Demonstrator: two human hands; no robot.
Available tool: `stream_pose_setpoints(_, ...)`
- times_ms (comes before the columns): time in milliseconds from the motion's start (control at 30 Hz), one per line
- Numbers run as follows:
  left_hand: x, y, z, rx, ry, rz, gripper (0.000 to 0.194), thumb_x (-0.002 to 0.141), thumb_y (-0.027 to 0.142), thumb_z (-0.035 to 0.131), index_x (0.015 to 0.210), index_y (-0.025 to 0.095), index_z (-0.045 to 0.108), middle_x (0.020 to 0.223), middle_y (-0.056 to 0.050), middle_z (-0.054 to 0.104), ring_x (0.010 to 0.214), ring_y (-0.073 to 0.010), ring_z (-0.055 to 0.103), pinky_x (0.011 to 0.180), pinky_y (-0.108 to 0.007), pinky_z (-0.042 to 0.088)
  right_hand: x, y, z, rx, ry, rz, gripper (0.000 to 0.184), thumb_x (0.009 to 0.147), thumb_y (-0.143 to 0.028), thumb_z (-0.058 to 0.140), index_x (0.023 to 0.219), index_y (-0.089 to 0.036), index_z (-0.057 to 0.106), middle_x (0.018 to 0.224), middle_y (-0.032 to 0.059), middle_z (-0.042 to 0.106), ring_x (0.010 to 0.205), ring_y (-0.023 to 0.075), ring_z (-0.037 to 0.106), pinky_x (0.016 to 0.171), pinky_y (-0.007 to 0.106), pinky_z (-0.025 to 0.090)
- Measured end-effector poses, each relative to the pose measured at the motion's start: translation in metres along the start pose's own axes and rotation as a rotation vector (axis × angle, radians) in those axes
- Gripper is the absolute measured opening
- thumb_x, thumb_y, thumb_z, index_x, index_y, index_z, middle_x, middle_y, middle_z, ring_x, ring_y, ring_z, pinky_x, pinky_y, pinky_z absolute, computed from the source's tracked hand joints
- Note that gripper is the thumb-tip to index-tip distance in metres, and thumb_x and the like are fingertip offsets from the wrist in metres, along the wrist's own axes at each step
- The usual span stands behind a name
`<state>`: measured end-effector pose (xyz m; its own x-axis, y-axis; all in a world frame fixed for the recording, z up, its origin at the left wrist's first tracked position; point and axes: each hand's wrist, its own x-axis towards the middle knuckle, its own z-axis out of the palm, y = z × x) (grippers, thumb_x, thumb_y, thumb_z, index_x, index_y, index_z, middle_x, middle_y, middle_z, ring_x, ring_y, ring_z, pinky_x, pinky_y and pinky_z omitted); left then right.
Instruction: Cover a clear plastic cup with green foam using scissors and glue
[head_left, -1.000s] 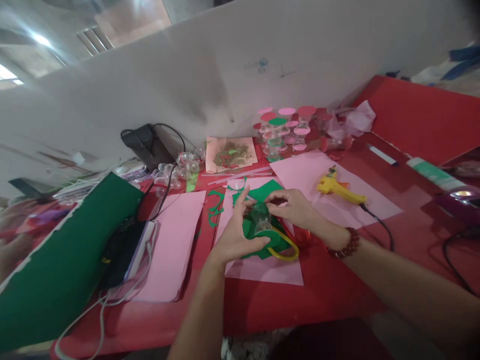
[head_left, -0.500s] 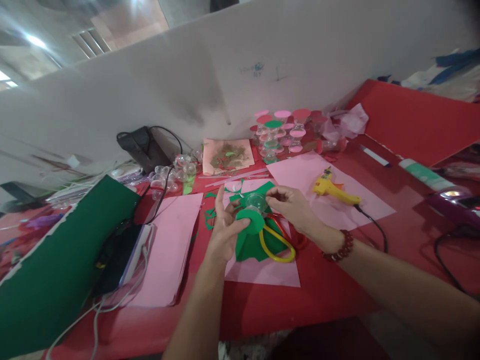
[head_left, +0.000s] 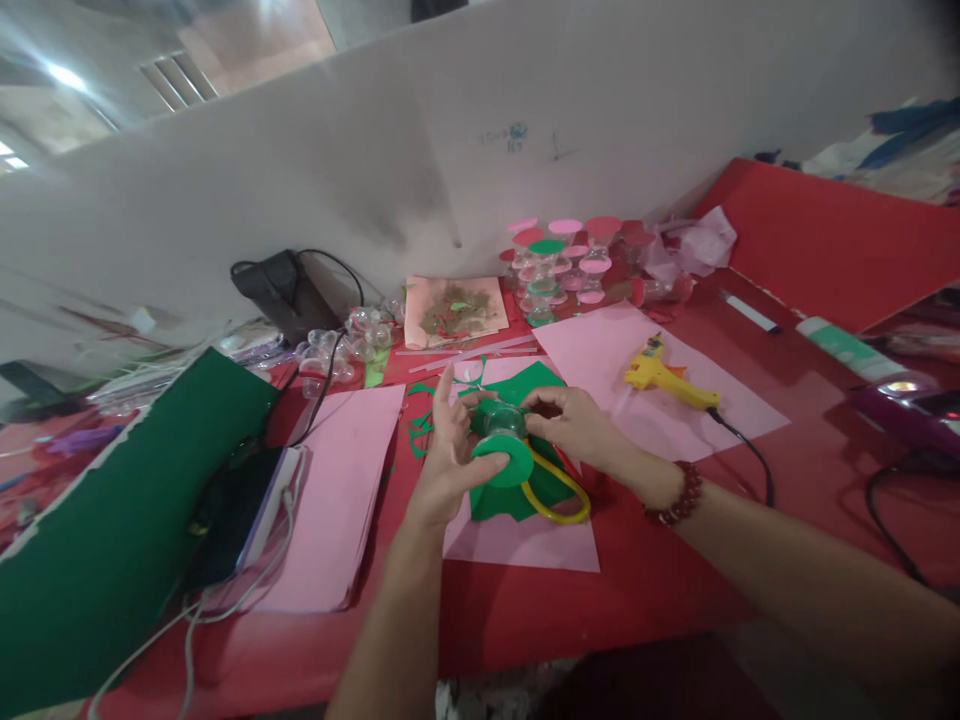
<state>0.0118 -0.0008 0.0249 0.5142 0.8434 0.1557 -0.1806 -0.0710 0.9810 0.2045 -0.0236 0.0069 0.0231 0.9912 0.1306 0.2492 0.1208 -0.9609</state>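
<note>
My left hand (head_left: 448,462) grips a clear plastic piece (head_left: 505,421) with a round green disc (head_left: 504,461) on its near end. The thumb presses on the disc while the index finger points up. At the far side of the same piece, my right hand (head_left: 564,424) pinches with bent fingers; whether it holds the piece's edge or something small there, I cannot make out. Under both hands lie a cut green sheet (head_left: 501,503) and scissors with a yellow handle loop (head_left: 561,508), partly covered. Beneath them is a pink sheet (head_left: 525,550).
A yellow glue gun (head_left: 671,380) lies on pink paper to the right. At the back stand stacked clear pieces with coloured discs (head_left: 547,247). Pink sheets (head_left: 337,500), a green board (head_left: 142,520) and white cables (head_left: 191,640) are left. A marker (head_left: 750,312) lies far right.
The clear piece has tilted and come slightly lower, its green disc facing more upward. My right hand has shifted a little left and down, and the red part of the scissors is now mostly covered.
</note>
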Motion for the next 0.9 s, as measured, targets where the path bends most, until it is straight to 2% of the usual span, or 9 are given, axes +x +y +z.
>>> stream_pose_setpoints(67, 0.0006, -0.0009, 0.0010, 0.013, 0.013, 0.011, 0.114, 0.066, 0.032, 0.083, 0.154, 0.044, 0.010, 0.136, -0.007, 0.047, 0.122, -0.0244, 0.049, 0.092, -0.035, 0.047, -0.0010, -0.0031, 0.0000, 0.028, 0.031, 0.025, 0.009, 0.069, -0.026, 0.059, 0.072, -0.019, 0.064, 0.067, -0.0013, 0.064, 0.063, 0.0132, 0.057, 0.058, 0.025, 0.044)
stream_pose_setpoints(167, 0.0009, -0.0011, 0.0044, -0.011, 0.121, -0.002, 0.114, 0.066, 0.035, 0.083, 0.153, 0.045, 0.010, 0.141, -0.007, 0.042, 0.127, -0.0253, 0.045, 0.093, -0.035, 0.047, -0.0026, -0.0075, 0.0010, 0.130, 0.103, 0.060, 0.010, 0.069, -0.029, 0.061, 0.073, -0.020, 0.063, 0.066, -0.0013, 0.064, 0.062, 0.0138, 0.059, 0.060, 0.026, 0.048)
stream_pose_setpoints(267, 0.0003, 0.0000, 0.0083, -0.082, 0.173, -0.109, 0.111, 0.068, 0.034, 0.082, 0.153, 0.043, 0.012, 0.128, -0.006, 0.049, 0.118, -0.0234, 0.051, 0.089, -0.034, 0.048, -0.0024, -0.0080, 0.0024, 0.212, 0.126, 0.055, 0.010, 0.069, -0.031, 0.061, 0.072, -0.021, 0.060, 0.065, -0.0021, 0.063, 0.062, 0.0138, 0.061, 0.061, 0.027, 0.051)
stream_pose_setpoints(367, -0.0002, 0.0006, 0.0095, -0.110, 0.145, -0.131, 0.113, 0.065, 0.031, 0.083, 0.154, 0.041, 0.014, 0.115, -0.004, 0.054, 0.109, -0.0217, 0.055, 0.085, -0.033, 0.048, -0.0010, -0.0056, 0.0023, 0.189, 0.092, 0.049, 0.007, 0.069, -0.029, 0.059, 0.070, -0.021, 0.059, 0.063, -0.0031, 0.061, 0.061, 0.0133, 0.060, 0.060, 0.026, 0.050)
stream_pose_setpoints(567, 0.0005, 0.0007, 0.0065, -0.101, 0.101, -0.057, 0.114, 0.067, 0.033, 0.080, 0.155, 0.040, 0.008, 0.114, -0.004, 0.059, 0.100, -0.0198, 0.059, 0.081, -0.032, 0.048, -0.0010, -0.0029, -0.0002, 0.064, 0.034, 0.004, 0.005, 0.070, -0.026, 0.058, 0.069, -0.021, 0.060, 0.066, -0.0015, 0.064, 0.063, 0.0135, 0.059, 0.059, 0.025, 0.046)
stream_pose_setpoints(733, 0.0005, 0.0009, 0.0058, -0.081, 0.065, -0.034, 0.116, 0.067, 0.033, 0.081, 0.155, 0.040, 0.006, 0.116, -0.004, 0.059, 0.104, -0.0208, 0.059, 0.085, -0.034, 0.048, -0.0014, -0.0046, 0.0001, 0.066, 0.046, 0.001, 0.011, 0.070, -0.027, 0.057, 0.074, -0.021, 0.064, 0.071, -0.0002, 0.068, 0.066, 0.0146, 0.061, 0.061, 0.026, 0.048)
stream_pose_setpoints(900, 0.0003, 0.0014, 0.0042, -0.090, 0.031, -0.044, 0.120, 0.066, 0.030, 0.083, 0.157, 0.039, 0.003, 0.113, -0.005, 0.059, 0.106, -0.0220, 0.058, 0.089, -0.037, 0.047, -0.0009, -0.0086, -0.0022, 0.012, 0.053, 0.010, 0.010, 0.068, -0.027, 0.057, 0.069, -0.020, 0.065, 0.066, -0.0010, 0.066, 0.061, 0.0130, 0.056, 0.056, 0.024, 0.043)
